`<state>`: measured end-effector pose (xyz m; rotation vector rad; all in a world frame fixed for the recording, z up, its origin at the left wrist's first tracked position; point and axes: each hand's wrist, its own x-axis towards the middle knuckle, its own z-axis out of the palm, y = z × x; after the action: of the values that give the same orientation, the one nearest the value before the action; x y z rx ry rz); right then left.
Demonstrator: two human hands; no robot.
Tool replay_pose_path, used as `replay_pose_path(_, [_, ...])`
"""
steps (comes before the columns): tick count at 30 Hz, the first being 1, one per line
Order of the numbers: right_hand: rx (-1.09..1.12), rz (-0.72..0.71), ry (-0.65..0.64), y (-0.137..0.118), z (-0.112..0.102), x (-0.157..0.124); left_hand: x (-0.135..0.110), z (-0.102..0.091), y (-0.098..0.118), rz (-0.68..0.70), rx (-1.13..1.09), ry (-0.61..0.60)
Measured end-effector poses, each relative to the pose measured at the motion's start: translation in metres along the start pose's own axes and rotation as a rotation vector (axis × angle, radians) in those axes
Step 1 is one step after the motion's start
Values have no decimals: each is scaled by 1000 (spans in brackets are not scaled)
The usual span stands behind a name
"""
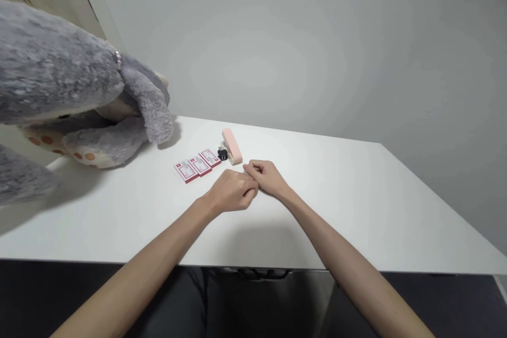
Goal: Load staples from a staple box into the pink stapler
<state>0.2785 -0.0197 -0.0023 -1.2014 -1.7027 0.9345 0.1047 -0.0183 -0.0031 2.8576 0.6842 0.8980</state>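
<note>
My left hand (pixel 233 190) is closed, its fingers curled under, low over the white table (pixel 396 206). Against it, fingers to fingers, rests my right hand (pixel 267 175), also closed with bent fingers. Nothing sticks out of either hand, and their insides are hidden. Just beyond them a pink stapler (pixel 232 146) lies on the table. A small black staple remover (pixel 222 155) sits against its left side. Left of that, three small red-and-white boxes (pixel 200 163) lie side by side in a slanting row, apart from my hands.
A large grey plush toy (pixel 114 132) sits at the table's left end, part of it close to the camera. A plain grey wall (pixel 277 47) rises behind the back edge. Under the front edge there is a dark handle-like fitting (pixel 265 274).
</note>
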Motion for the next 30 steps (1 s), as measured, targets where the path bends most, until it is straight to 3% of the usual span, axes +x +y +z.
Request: replay_pose_path(30, [7,4,-3,1,0,1,0,0,0,-7,-6,-1])
